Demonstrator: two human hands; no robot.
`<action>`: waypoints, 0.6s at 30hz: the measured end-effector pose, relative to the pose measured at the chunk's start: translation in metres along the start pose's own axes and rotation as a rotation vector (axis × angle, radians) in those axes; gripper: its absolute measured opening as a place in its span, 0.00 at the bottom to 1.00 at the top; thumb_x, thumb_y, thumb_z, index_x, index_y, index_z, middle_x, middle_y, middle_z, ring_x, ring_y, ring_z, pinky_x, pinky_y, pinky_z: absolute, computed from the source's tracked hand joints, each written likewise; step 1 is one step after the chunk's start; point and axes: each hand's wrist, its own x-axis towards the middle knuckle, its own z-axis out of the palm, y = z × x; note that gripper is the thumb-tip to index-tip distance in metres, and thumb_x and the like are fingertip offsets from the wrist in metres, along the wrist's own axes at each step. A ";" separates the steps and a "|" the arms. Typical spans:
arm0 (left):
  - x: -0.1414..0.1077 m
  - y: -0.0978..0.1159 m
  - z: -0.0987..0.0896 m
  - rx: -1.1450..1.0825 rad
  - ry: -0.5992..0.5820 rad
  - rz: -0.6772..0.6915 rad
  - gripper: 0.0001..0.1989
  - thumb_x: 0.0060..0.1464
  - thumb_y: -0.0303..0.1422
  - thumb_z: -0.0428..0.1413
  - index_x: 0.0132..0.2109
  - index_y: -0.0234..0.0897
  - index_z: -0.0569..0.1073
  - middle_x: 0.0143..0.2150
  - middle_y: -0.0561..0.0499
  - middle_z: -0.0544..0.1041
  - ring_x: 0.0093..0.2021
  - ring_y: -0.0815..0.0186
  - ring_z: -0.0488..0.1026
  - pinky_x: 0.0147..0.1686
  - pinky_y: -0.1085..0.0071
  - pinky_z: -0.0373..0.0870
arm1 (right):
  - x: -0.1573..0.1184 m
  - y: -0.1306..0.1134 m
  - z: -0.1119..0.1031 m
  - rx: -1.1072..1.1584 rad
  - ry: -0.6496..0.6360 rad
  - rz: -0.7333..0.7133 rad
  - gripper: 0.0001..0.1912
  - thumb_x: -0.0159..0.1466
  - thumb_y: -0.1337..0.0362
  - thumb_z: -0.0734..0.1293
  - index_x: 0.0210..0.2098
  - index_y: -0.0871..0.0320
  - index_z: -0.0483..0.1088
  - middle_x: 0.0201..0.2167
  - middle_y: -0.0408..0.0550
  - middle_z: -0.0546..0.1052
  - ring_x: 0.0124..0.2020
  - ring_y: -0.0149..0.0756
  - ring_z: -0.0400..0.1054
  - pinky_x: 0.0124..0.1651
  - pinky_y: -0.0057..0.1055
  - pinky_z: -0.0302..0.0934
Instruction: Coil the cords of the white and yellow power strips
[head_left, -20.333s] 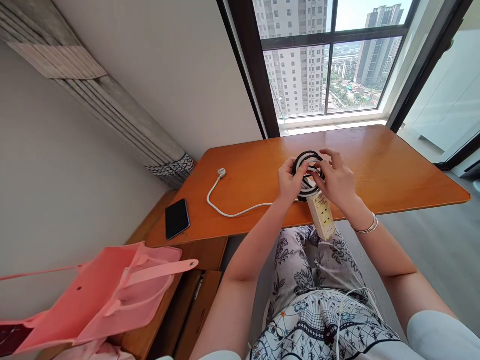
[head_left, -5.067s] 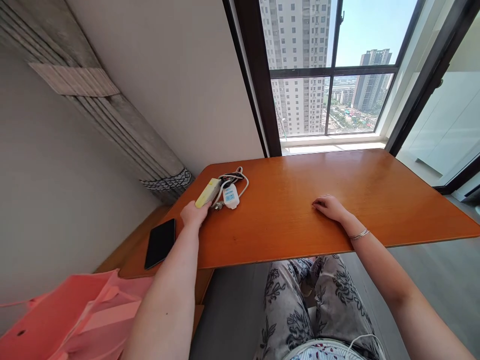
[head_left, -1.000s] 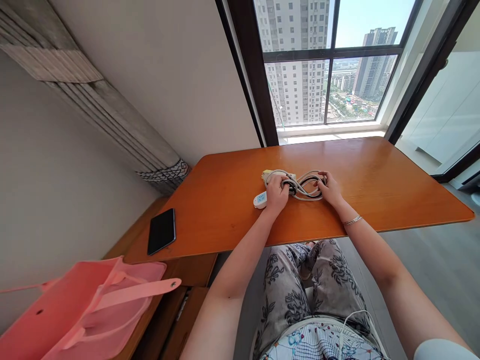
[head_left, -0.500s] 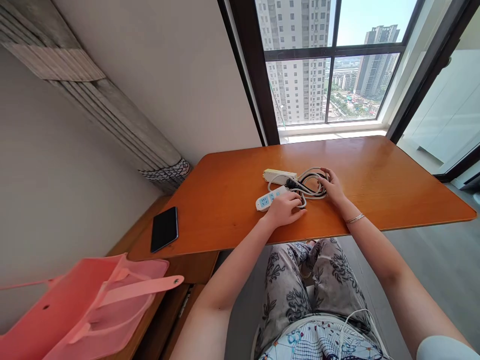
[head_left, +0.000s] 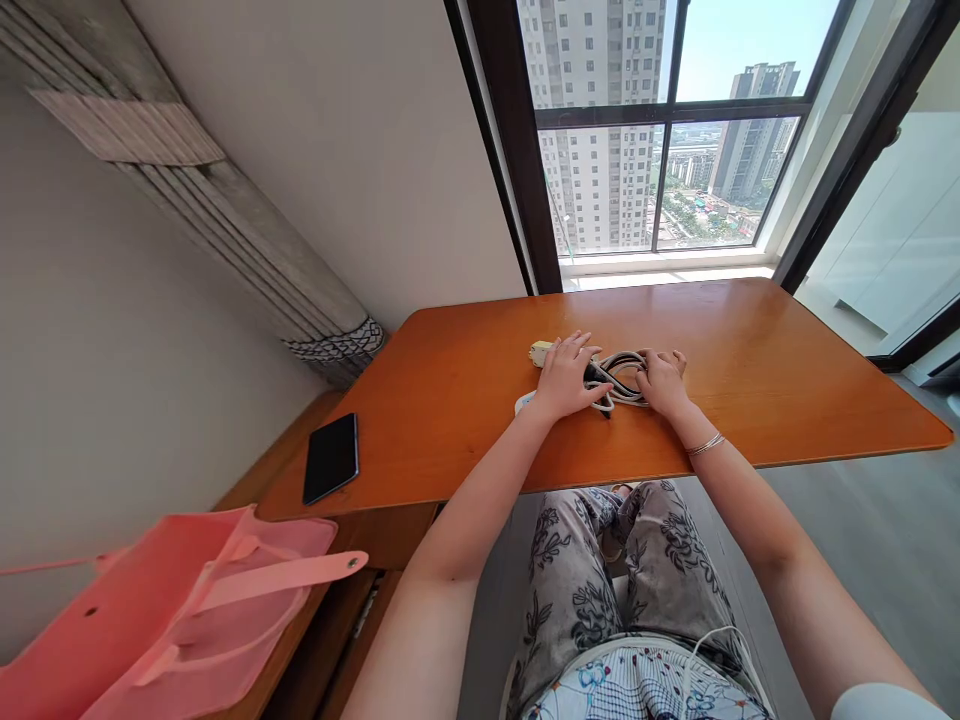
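Note:
On the wooden table, my left hand (head_left: 566, 382) lies over two power strips with its fingers stretched out and the thumb apart. The yellowed end of one strip (head_left: 538, 352) shows beyond my hand, and a corner of the white strip (head_left: 523, 402) sticks out by my wrist; the rest of both is covered. Grey and black cables (head_left: 621, 374), looped in a bundle, lie between my two hands. At the bundle's right end, my right hand (head_left: 663, 384) has its fingers curled round the cable loops.
A dark phone (head_left: 331, 459) lies at the table's left end. Below it, an open pink bag (head_left: 195, 610) with a strap rests on a lower wooden surface. Past the table's (head_left: 795, 390) far edge is a window (head_left: 660, 180), with a curtain (head_left: 247, 240) to the left.
My left hand has moved up and away from me, off the white strip's near side and over both strips. My right hand has shifted slightly nearer, still at the cable loops.

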 end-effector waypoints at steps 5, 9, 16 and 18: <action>0.013 0.005 -0.005 0.171 -0.288 0.005 0.41 0.44 0.56 0.63 0.62 0.40 0.71 0.69 0.39 0.64 0.68 0.42 0.58 0.65 0.46 0.53 | 0.001 0.000 -0.002 0.106 -0.059 0.045 0.18 0.67 0.63 0.58 0.52 0.57 0.73 0.45 0.54 0.81 0.50 0.45 0.72 0.62 0.46 0.43; 0.012 0.011 -0.011 0.257 -0.358 0.013 0.39 0.42 0.57 0.63 0.58 0.42 0.74 0.67 0.41 0.67 0.63 0.42 0.63 0.60 0.47 0.58 | 0.003 0.001 -0.003 0.101 -0.116 0.100 0.15 0.67 0.54 0.61 0.42 0.54 0.77 0.37 0.50 0.82 0.44 0.44 0.74 0.60 0.46 0.45; 0.004 0.020 -0.007 0.312 -0.308 -0.077 0.31 0.50 0.47 0.62 0.59 0.40 0.71 0.73 0.42 0.58 0.58 0.47 0.70 0.54 0.54 0.67 | 0.003 0.007 0.008 0.539 0.134 0.267 0.17 0.66 0.52 0.62 0.26 0.55 0.67 0.21 0.43 0.73 0.29 0.37 0.68 0.46 0.36 0.57; 0.000 0.021 -0.005 0.288 -0.273 -0.111 0.27 0.55 0.46 0.58 0.59 0.40 0.71 0.73 0.42 0.57 0.55 0.49 0.73 0.51 0.56 0.69 | 0.005 0.011 0.012 0.672 0.191 0.304 0.18 0.65 0.49 0.61 0.27 0.54 0.65 0.20 0.42 0.72 0.27 0.36 0.66 0.40 0.33 0.58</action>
